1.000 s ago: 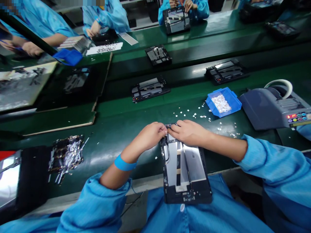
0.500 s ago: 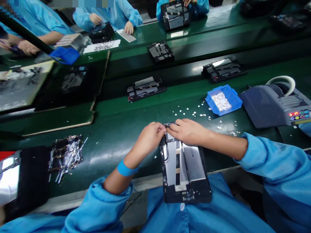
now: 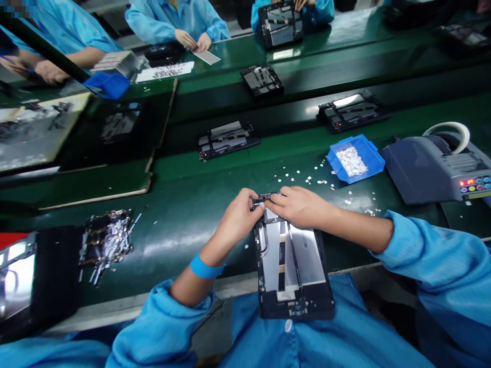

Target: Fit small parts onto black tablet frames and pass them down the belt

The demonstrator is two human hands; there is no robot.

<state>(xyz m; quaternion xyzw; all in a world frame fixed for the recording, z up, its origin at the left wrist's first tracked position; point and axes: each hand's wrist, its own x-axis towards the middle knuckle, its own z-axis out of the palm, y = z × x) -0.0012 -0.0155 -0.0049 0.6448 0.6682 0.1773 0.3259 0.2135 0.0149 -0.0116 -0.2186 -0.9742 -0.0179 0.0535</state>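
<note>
An opened tablet chassis [image 3: 291, 266] lies back-up, half on the near edge of the green workbench [image 3: 199, 194] and half over the person's lap. At its far end the left hand [image 3: 238, 220] pinches the corner with curled, narrowed fingers, and the right hand [image 3: 299, 207] lies over the top edge, its fingers bent and pressed close on a small part there; what that part is cannot be made out. A blue wristband [image 3: 205, 268] circles the left wrist.

Beyond the chassis and to its right sits a small blue bin [image 3: 374, 156] holding a heap of small white pieces, with more of them scattered on the bench between bin and chassis. Right of the bin stands a grey tape dispenser [image 3: 433, 168] carrying a white roll. Left of the chassis lies a pile of shiny metal strips [image 3: 107, 240]. Farther off, other chassis [image 3: 226, 139] ride the belt, and co-workers' hands [image 3: 194, 41] work opposite.
</note>
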